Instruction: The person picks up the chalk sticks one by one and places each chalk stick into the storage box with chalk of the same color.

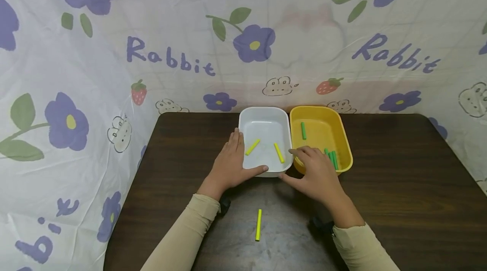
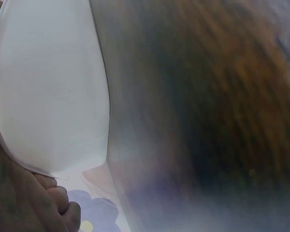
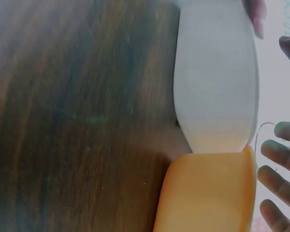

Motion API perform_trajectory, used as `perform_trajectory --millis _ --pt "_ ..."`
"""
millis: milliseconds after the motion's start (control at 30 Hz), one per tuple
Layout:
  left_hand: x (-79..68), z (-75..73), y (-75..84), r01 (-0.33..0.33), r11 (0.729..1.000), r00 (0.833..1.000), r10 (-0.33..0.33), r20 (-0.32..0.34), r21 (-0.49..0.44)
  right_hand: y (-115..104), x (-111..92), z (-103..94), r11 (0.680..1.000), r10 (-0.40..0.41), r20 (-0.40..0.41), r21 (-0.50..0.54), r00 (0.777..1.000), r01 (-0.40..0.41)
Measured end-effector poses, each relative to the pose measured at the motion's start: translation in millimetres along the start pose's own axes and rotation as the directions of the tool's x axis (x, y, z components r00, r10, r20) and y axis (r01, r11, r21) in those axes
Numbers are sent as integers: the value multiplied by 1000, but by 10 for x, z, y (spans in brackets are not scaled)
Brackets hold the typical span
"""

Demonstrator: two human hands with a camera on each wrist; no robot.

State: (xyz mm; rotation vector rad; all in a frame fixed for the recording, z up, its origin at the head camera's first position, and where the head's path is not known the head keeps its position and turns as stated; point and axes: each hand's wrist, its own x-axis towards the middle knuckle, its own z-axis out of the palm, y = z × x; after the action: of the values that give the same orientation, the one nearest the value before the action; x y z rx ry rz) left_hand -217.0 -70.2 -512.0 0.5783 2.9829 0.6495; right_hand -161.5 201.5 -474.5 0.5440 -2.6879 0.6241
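A white tub [image 1: 262,129] holds two yellow sticks [image 1: 279,153]. My left hand [image 1: 230,163] lies along its left side, fingers straight and thumb stretched across the front rim. The left wrist view shows this hand [image 2: 34,208] against the tub's white wall [image 2: 48,87]. My right hand [image 1: 317,173] is over the front of a yellow tub [image 1: 323,131], its thumb near the white tub's front right corner. Its spread fingers [image 3: 280,154] appear apart from both tubs in the right wrist view. Several green sticks [image 1: 303,130] lie inside the yellow tub, partly behind the right hand.
One more yellow stick [image 1: 258,225] lies on the dark wooden table [image 1: 399,186] between my forearms. Both tubs stand side by side at the table's back edge, close to a hanging cloth [image 1: 171,17] printed with flowers and rabbits.
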Motion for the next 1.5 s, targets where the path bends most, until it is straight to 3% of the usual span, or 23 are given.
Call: perform_trajectory --millis 333,467,667,1000,1133,1300,1500 --pt "11 2 0 -9 1000 1000 9 -9 -2 -213 -148 -78 998 -66 37 21 997 65" --pt "2 -8 5 -9 1000 1000 9 -9 1 -304 -232 -33 995 -89 76 42 993 86" --pt "12 -23 -1 -20 1000 1000 20 -8 23 -352 -305 48 991 -130 67 53 989 127" --pt "-2 -6 1 -9 1000 1000 10 -5 7 -436 -365 58 995 -93 152 58 984 85" --pt "3 -6 2 -7 1000 1000 7 -6 19 -483 -391 90 997 -72 247 42 966 64" --pt "-3 -7 11 -1 1000 1000 2 -3 18 -530 -420 142 999 -34 388 10 921 33" --pt "-10 -11 12 -12 1000 1000 12 -15 13 -581 -442 197 999 -33 464 15 885 30"
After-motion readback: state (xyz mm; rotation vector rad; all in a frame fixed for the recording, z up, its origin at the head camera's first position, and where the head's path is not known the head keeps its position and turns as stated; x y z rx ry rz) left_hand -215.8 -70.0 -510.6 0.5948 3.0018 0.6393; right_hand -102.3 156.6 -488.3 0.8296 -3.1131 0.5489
